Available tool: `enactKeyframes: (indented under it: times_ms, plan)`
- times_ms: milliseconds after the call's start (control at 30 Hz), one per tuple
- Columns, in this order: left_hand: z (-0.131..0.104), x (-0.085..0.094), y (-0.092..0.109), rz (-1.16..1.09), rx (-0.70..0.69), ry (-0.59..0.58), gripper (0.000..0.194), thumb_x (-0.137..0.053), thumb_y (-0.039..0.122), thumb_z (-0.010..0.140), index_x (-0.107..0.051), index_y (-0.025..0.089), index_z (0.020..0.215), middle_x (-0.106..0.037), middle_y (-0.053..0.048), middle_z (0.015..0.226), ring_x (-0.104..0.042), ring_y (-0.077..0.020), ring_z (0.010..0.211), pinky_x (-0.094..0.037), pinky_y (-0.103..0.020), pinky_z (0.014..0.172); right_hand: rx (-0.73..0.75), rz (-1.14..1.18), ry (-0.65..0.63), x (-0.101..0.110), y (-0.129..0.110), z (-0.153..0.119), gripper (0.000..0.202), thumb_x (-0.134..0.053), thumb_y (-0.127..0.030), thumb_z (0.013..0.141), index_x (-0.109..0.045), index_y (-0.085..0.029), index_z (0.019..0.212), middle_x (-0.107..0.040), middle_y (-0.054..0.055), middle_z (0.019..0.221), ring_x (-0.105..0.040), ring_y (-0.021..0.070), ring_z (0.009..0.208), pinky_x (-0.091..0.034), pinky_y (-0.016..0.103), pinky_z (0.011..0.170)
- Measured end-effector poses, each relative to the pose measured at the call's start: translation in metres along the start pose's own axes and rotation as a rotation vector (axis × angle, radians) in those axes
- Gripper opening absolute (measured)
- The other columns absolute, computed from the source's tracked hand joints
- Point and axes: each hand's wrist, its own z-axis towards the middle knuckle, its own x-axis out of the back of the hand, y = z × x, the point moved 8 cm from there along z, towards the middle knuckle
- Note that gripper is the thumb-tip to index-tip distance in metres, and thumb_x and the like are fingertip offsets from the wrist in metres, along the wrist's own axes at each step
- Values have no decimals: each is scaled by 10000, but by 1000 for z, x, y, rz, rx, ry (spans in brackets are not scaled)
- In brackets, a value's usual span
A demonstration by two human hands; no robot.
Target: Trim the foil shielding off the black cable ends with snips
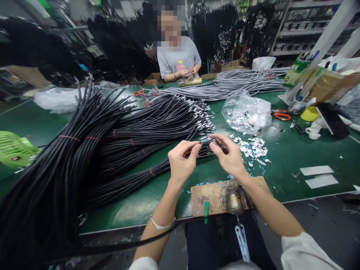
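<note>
My left hand (pixel 184 159) is closed in a pinch at a cable end, where a bit of blue wire (pixel 201 141) shows at the fingertips. My right hand (pixel 229 155) faces it, fingers curled round a thin dark tool (pixel 221 145) whose exact kind I cannot make out. Both hands hover over the tips of a bundle of black cables (pixel 157 167) tied with a red band. Below them, at the table's front edge, lies a wooden board (pixel 206 189) bearing a worn metal device (pixel 234 198) and a green-handled piece (pixel 207 210).
Large black cable bundles (pixel 92 150) cover the left of the green table (pixel 292 157). White and blue scraps (pixel 253 148) lie near a clear plastic bag (pixel 247 112). Orange-handled scissors (pixel 281 115) and a phone (pixel 333 119) are at right. Across the table sits a person (pixel 180 60) behind grey cables (pixel 239 80).
</note>
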Motion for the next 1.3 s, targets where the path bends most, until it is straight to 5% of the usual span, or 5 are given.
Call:
enactKeyframes:
  times_ms: [133, 433, 567, 667, 1300]
  plan:
    - [2, 3, 8, 52, -49, -21, 61, -666, 211, 784, -712, 174, 798, -640, -10, 693, -566, -89, 565, -457, -208, 521, -30, 151, -49, -4, -2, 1, 278, -618, -357, 823, -644, -227, 1068, -696, 45, 1050, -650, 158, 902, -511, 313, 816]
    - [-3, 15, 35, 215, -279, 121, 76, -734, 131, 703, -693, 174, 752, -647, 4, 687, -574, -98, 629, -462, -222, 571, 186, 2, -25, 4, -30, -6, 186, -599, -268, 836, -695, -222, 989, -584, -11, 685, -476, 96, 566, -414, 241, 525]
    - [-4, 23, 40, 198, -326, 168, 127, -751, 102, 673, -691, 186, 746, -654, 16, 688, -575, -95, 627, -465, -219, 560, 29, 4, -68, 1, -12, -2, 350, -563, -383, 865, -580, -239, 1183, -620, 15, 840, -546, 119, 687, -465, 267, 629]
    - [-3, 28, 41, 180, -347, 169, 157, -761, 81, 651, -685, 188, 736, -645, 24, 678, -564, -88, 606, -449, -208, 524, 59, -18, -131, -4, -13, 0, 269, -522, -367, 894, -607, -226, 1108, -649, 43, 975, -596, 142, 840, -480, 299, 765]
    - [-7, 22, 47, 285, -421, 129, 156, -748, 74, 665, -665, 180, 745, -631, 18, 690, -571, -86, 605, -479, -209, 559, 78, 41, -152, -8, -21, -1, 175, -583, -287, 851, -707, -190, 928, -730, 31, 889, -652, 132, 771, -517, 268, 703]
